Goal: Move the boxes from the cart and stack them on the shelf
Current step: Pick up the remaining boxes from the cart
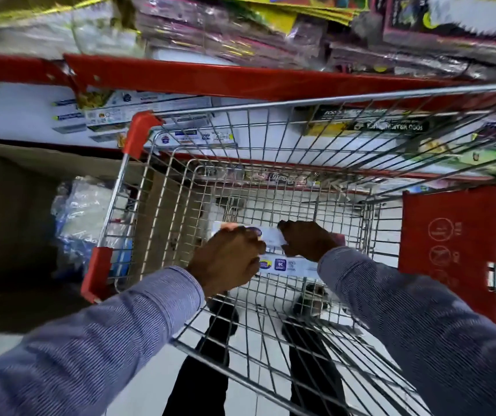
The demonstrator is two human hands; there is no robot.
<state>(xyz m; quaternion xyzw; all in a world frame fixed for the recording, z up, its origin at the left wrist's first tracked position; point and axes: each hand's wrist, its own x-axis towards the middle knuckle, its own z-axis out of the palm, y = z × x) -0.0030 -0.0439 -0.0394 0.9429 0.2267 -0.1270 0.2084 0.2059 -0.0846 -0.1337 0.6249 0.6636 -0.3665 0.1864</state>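
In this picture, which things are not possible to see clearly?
- Head view: the upper long white carton box has its middle covered by the left hand and right hand.
- The lower white carton box has small, unreadable print.
- The top shelf goods are motion-blurred.

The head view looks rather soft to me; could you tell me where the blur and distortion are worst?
In the head view, motion blur smears the upper shelf goods; the wide lens bows the cart rim and shelf edge. Both hands, left hand and right hand, are fairly sharp on the white boxes; glare whitens the floor.
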